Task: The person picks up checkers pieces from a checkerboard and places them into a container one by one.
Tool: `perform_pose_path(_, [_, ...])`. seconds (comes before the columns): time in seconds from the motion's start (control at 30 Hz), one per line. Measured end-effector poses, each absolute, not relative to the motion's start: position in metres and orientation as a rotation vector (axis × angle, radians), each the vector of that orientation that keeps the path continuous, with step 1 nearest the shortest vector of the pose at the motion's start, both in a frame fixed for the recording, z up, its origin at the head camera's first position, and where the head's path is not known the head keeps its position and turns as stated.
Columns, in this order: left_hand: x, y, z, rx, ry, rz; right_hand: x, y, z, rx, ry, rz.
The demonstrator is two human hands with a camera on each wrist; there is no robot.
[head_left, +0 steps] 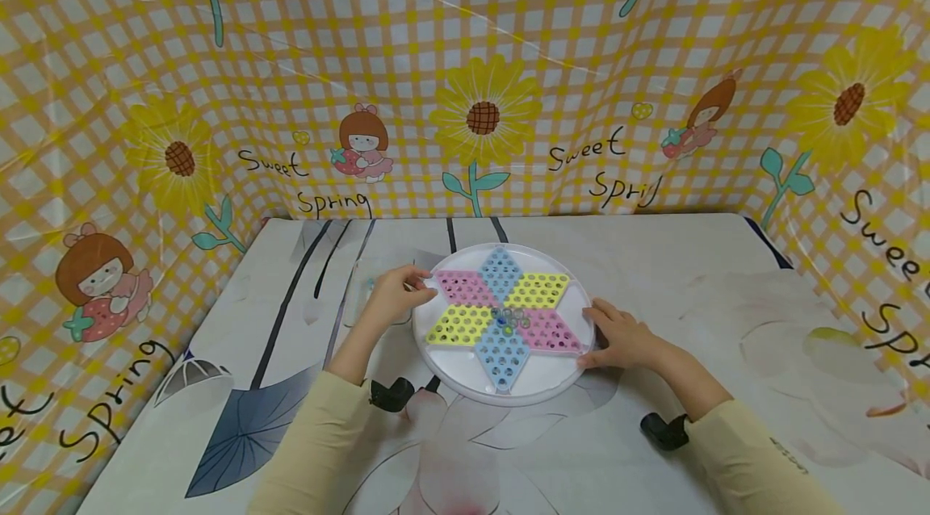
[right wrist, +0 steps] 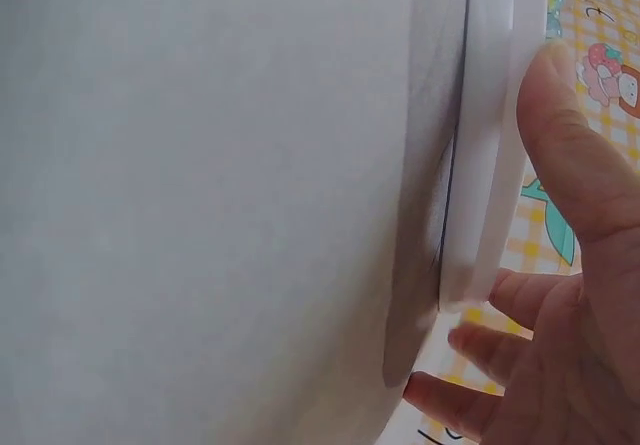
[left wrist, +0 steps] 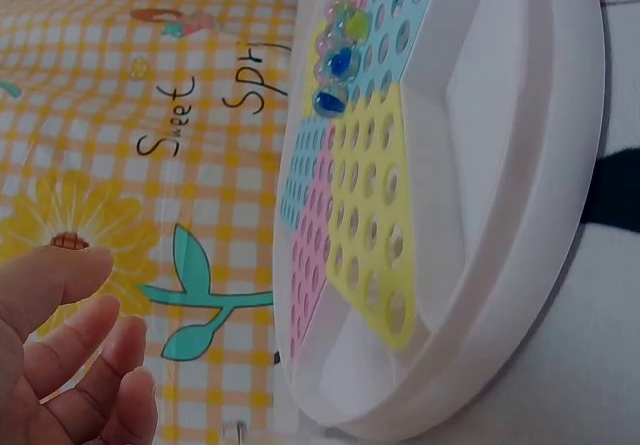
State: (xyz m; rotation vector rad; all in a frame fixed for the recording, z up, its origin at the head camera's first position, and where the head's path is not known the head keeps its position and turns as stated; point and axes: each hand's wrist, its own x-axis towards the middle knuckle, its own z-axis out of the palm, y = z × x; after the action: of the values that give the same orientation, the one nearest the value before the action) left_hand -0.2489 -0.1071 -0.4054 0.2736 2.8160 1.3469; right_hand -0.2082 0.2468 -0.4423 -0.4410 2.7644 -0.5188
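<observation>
A round white Chinese checkers board lies on the table, its star points pink, yellow and blue. Several glass marbles sit bunched near the star's center; blue and green ones show in the left wrist view. By the board's upper left rim is my left hand, its fingers loosely bent; the left wrist view shows nothing between them. At the right rim, my right hand holds the edge. Its thumb lies on the rim, and the other fingers spread along the outer side.
A clear plastic container stands left of the board, partly behind my left hand and forearm. The table cover has printed flowers and leaves. A checked yellow cloth hangs behind and along both sides.
</observation>
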Motion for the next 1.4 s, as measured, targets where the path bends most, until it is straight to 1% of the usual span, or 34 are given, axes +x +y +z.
perform_pose_path(0.23, [-0.245,-0.089,-0.407,0.407,2.733,1.336,-0.209,0.247,-0.444,-0.420,2.763,-0.489])
perform_pose_path(0.47, [-0.248,-0.068,-0.417,0.481,2.666,1.292,-0.209,0.248,-0.445,-0.423,2.763,-0.511])
perform_pose_path(0.63, [-0.251,-0.052,-0.426,0.484,2.590,1.273,-0.209,0.249,-0.445,-0.406,2.755,-0.520])
perform_pose_path(0.9, [-0.252,-0.033,-0.435,0.400,2.553,1.253,-0.209,0.249,-0.443,-0.412,2.730,-0.547])
perform_pose_path(1.17, [-0.257,-0.026,-0.449,0.393,2.620,1.199,-0.208,0.248,-0.442,-0.420,2.730,-0.547])
perform_pose_path(1.4, [-0.259,-0.022,-0.451,0.409,2.747,1.000,-0.210,0.248,-0.444,-0.423,2.732,-0.549])
